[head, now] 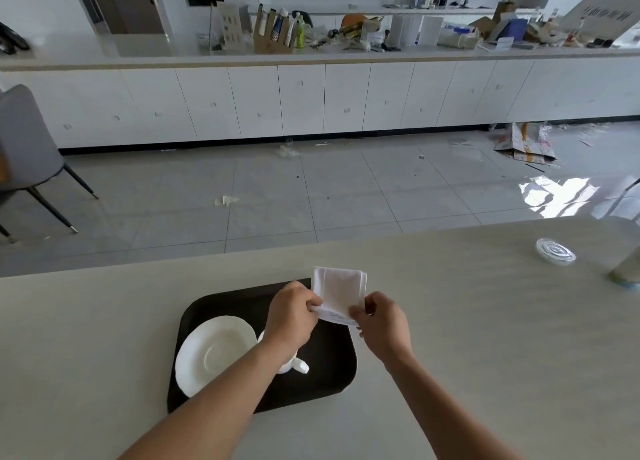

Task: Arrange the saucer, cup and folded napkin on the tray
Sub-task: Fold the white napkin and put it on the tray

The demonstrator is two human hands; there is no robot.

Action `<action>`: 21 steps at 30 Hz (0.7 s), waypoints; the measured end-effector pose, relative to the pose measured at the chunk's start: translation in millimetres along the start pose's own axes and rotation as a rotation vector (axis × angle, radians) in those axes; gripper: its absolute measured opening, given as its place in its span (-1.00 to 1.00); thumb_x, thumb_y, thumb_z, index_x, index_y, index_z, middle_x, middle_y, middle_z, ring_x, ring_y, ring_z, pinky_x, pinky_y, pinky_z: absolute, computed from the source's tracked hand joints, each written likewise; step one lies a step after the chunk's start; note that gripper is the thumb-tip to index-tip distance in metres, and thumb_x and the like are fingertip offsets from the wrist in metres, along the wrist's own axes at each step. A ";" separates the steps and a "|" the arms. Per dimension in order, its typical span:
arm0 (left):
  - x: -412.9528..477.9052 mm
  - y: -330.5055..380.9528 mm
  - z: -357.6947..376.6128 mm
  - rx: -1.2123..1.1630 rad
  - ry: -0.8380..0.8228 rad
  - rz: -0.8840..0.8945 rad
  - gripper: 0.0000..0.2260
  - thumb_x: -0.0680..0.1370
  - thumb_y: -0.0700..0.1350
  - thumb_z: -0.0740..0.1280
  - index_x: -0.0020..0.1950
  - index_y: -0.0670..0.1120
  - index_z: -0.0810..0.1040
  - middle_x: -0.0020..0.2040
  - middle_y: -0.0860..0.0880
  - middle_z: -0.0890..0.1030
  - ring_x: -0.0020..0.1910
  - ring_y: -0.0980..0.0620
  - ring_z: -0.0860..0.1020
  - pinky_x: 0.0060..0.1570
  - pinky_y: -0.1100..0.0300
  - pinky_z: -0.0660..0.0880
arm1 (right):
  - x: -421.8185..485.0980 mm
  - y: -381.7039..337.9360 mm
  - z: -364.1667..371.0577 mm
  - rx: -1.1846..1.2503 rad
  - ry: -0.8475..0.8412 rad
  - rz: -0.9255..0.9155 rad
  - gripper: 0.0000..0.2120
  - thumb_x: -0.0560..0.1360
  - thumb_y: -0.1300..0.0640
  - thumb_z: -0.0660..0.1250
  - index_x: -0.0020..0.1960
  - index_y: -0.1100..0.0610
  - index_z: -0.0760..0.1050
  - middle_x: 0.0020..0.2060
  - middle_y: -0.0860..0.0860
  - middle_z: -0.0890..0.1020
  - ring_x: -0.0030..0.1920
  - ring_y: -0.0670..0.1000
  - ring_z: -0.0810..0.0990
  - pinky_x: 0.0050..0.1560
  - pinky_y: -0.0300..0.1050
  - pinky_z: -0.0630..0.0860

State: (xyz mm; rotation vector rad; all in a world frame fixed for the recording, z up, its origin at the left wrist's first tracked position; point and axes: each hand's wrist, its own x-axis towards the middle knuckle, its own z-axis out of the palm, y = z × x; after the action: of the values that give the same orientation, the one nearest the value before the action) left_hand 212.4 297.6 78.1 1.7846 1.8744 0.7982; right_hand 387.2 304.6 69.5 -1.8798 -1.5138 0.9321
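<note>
My left hand (294,309) and right hand (377,321) pinch the folded napkin (337,291) over the tray's (221,297) far right corner; I'd keep it square, laying it flat beside the cup (294,364) and saucer (214,354).

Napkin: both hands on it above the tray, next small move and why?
Probably lower the napkin onto the bare right side of the tray. Left hand and right hand pinch its near edge in the air; saucer and cup already sit on the tray.
</note>
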 end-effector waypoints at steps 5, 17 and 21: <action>28.7 -22.7 3.4 0.035 -0.139 -0.060 -0.79 0.43 -0.29 0.41 0.00 -0.09 0.70 -0.05 -0.01 0.62 -0.02 0.04 0.56 -0.01 0.33 0.41 | 27.6 -0.8 20.5 -0.047 -0.040 0.031 -0.84 0.47 0.10 0.39 -0.19 0.18 0.50 -0.29 0.10 0.65 -0.24 0.14 0.66 -0.21 0.05 0.60; 58.4 -63.0 18.9 0.073 -0.462 -0.222 -0.82 0.43 -0.25 0.36 -0.08 -0.10 0.73 -0.06 0.02 0.72 -0.03 0.10 0.63 0.01 0.25 0.53 | 33.1 17.6 61.2 -0.147 -0.155 0.111 -0.85 0.46 0.11 0.36 -0.23 0.14 0.46 -0.31 0.07 0.65 -0.29 0.13 0.67 -0.21 0.09 0.63; 60.2 -66.2 22.1 0.148 -0.573 -0.226 -0.83 0.38 -0.26 0.28 -0.30 -0.02 0.59 -0.29 -0.07 0.53 -0.28 -0.02 0.46 -0.19 0.17 0.42 | 27.0 20.5 62.8 -0.199 -0.179 0.118 -0.78 0.45 0.07 0.36 -0.31 0.07 0.38 -0.36 0.06 0.67 -0.32 0.11 0.67 -0.22 0.06 0.66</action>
State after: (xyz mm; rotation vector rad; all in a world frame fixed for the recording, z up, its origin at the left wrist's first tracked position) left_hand 172.8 359.4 22.5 1.6172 1.7216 0.0489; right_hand 353.1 326.0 10.5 -2.0931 -1.6684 1.0613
